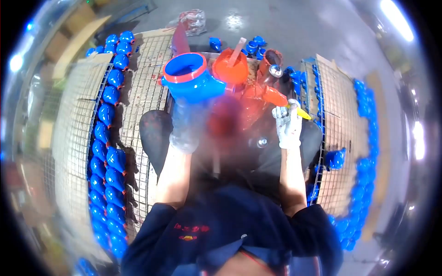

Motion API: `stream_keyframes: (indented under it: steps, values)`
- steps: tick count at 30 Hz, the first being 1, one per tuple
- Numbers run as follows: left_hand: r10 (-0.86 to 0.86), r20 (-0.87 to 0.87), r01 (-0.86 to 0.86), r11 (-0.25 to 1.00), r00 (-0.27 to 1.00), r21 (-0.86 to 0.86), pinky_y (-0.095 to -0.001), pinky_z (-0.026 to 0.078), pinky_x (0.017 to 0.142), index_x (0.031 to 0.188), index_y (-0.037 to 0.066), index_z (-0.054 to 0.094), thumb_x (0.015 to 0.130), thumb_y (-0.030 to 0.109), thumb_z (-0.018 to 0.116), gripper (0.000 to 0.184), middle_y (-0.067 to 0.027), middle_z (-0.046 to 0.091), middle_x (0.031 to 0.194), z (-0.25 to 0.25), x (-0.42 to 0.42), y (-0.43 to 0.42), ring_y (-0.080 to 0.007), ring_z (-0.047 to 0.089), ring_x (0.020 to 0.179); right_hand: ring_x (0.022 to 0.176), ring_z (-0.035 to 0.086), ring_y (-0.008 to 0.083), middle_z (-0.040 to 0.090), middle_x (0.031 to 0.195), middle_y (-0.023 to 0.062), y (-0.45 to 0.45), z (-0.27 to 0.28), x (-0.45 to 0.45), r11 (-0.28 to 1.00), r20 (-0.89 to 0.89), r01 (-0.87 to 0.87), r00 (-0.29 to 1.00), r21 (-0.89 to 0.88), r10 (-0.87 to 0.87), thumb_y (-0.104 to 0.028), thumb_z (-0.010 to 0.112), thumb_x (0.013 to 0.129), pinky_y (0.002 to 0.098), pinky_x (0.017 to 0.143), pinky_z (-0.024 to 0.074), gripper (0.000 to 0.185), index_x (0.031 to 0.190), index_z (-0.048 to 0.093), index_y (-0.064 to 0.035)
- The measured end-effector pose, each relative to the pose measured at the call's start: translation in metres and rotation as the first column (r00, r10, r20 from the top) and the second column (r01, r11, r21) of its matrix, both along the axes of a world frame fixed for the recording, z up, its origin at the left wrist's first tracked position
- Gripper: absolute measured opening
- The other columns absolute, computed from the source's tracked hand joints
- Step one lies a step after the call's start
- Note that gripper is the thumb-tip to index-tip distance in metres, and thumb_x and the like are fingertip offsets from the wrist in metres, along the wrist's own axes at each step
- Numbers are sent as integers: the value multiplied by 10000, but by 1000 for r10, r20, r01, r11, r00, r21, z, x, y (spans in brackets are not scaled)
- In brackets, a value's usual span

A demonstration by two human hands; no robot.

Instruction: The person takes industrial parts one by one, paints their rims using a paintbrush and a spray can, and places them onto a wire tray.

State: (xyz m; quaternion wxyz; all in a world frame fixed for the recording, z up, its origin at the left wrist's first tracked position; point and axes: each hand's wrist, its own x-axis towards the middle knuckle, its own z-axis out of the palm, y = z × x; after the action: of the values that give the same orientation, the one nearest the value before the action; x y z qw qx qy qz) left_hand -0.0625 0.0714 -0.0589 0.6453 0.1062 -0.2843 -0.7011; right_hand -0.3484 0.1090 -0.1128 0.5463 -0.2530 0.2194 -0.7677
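Observation:
My left hand [185, 131], in a pale glove, grips a glossy blue pot [195, 89] from below. An orange-red band runs around the pot's wide rim, and its mouth tilts up and away from me. A reddish smear on the lens blurs the area beside this hand. My gloved right hand [288, 126] closes around a paintbrush [275, 95] with a yellow handle; orange-red paint coats its broad head. Just beyond the pot sits an orange-red paint container [230, 69] with a flat stick [237, 50] standing in it.
Rows of blue pots [107, 114] stand on the wire-mesh rack [147, 64] to my left. More line the right-hand rack [340, 92], with one blue pot [335, 158] near its inner edge. A paint-stained can [272, 60] and several small blue pots [255, 45] are ahead.

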Motion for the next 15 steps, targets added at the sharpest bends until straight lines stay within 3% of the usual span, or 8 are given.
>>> stream_keyframes:
  steps: [4,5,6,8,9,11,14,15]
  values:
    - [152,298,-104,980,942,-169,-428,452,1095,1460,92,404,758,339,876,881,-79,511,1417,5,3,10,-256,538,1271,719,552,187,572,784,76,42,36,19,976,-261,209,940,-62,-218,-69,551,1000,336,696,474,140,1132,590,-44]
    - [202,324,-137,967,924,-214,-426,457,1091,1447,84,427,742,303,892,873,-73,518,1408,4,4,12,-252,543,1267,759,579,194,593,808,85,51,48,25,951,-392,250,869,-181,-302,22,557,947,345,743,491,177,1111,598,-28]
    - [254,347,-168,951,903,-258,-424,461,1087,1434,75,450,726,267,908,865,-67,526,1399,2,4,13,-248,547,1262,775,591,201,599,855,108,58,55,28,944,-390,258,863,-204,-320,69,606,884,348,767,502,145,1009,633,0]
    - [325,337,-225,926,884,-301,-426,457,1088,1436,72,449,726,250,909,864,-71,531,1390,-1,3,15,-247,547,1260,788,602,205,597,921,129,76,73,35,885,-635,308,618,-348,-464,106,666,806,340,759,511,119,890,665,21]
    - [364,335,-255,910,869,-327,-426,454,1090,1438,69,447,730,241,907,862,-74,533,1384,2,1,17,-246,546,1259,834,601,205,596,966,123,90,101,53,919,-627,278,673,-279,-393,96,717,769,335,732,508,94,822,685,25]
    - [437,324,-314,876,839,-367,-423,450,1091,1437,62,445,739,230,901,850,-81,540,1371,8,-4,21,-243,549,1251,808,595,218,601,943,92,101,114,57,861,-760,222,405,-458,-508,47,793,709,336,698,489,200,845,736,-87]
    - [554,493,-419,832,671,-364,-391,459,1060,1409,38,458,773,248,880,791,-85,569,1314,15,-12,34,-230,579,1179,752,592,234,604,916,52,104,123,64,731,-734,79,-15,-677,-679,-44,851,650,346,674,472,288,862,761,-216]
    - [556,483,-409,829,677,-382,-381,469,1042,1405,36,458,782,251,875,780,-84,574,1302,15,-14,35,-227,583,1163,797,591,235,607,905,18,106,135,67,753,-751,3,-57,-658,-657,-82,858,635,359,689,469,304,877,759,-239]
